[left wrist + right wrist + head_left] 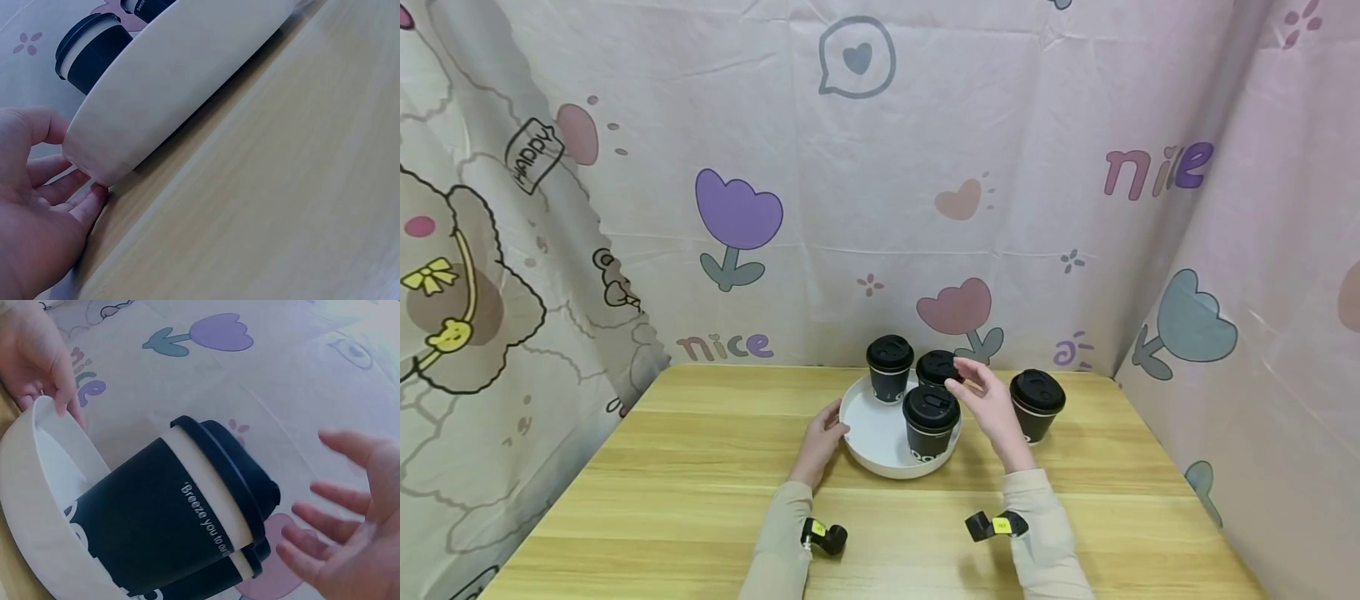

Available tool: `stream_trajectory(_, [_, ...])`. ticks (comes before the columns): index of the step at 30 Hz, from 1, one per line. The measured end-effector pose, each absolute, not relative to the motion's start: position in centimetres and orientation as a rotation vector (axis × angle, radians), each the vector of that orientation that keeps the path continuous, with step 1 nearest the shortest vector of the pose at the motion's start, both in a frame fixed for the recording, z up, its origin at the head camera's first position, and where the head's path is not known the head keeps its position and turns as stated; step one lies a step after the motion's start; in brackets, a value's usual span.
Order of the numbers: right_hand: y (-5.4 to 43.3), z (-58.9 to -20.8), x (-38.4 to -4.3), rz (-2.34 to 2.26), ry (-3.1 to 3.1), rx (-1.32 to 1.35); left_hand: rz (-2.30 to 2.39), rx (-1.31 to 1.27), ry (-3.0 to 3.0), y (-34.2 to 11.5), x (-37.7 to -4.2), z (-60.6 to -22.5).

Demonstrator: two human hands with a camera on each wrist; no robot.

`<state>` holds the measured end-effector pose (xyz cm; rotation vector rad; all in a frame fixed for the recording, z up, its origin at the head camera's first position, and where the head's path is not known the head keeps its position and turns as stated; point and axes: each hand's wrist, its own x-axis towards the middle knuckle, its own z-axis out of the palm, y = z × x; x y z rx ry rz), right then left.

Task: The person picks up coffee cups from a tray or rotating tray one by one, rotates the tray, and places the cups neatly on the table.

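Note:
A round white tray [874, 433] sits on the table and carries three black paper cups with black lids. One cup [930, 421] stands at the front right, one [889, 367] at the back left, and another [934, 367] at the back, partly hidden. My left hand [817, 445] grips the tray's left edge, thumb at the rim and fingers lower on the wall, as the left wrist view shows. Fingers spread and holding nothing, my right hand [992, 410] hovers at the tray's right side, apart from the front cup's lid in the right wrist view.
A fourth lidded black cup [1036, 403] stands on the wooden table [700, 492], right of the tray and behind my right hand. Patterned cloth [850, 208] hangs along the table's back edge and at both sides.

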<state>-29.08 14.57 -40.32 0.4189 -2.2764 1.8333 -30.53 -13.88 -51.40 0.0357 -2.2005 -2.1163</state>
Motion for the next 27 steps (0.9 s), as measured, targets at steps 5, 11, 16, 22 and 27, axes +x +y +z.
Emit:
stream_trajectory(5, [14.0, -40.8, -29.0, 1.678, -2.364, 0.633, -2.116, 0.028, -2.210, -13.9, -30.5, -51.4])
stream_trajectory(11, [13.4, -41.4, -29.0, 1.499, -2.472, 0.729, -2.108, 0.014, -2.221, -14.0, -30.5, -51.4])
stream_trajectory(16, [13.2, -41.7, -29.0, 1.400, -2.547, 0.747, -2.111, 0.027, -2.221, -13.9, -30.4, -51.3])
stream_trajectory(22, [12.9, -41.9, -29.1, 1.373, -2.626, 0.762, -2.111, 0.026, -2.222, -13.9, -30.4, -51.3])
stream_trajectory(27, [12.9, -42.0, -29.1, 1.334, -2.629, 0.836, -2.107, 0.033, -2.230, -13.9, -30.4, -51.4])
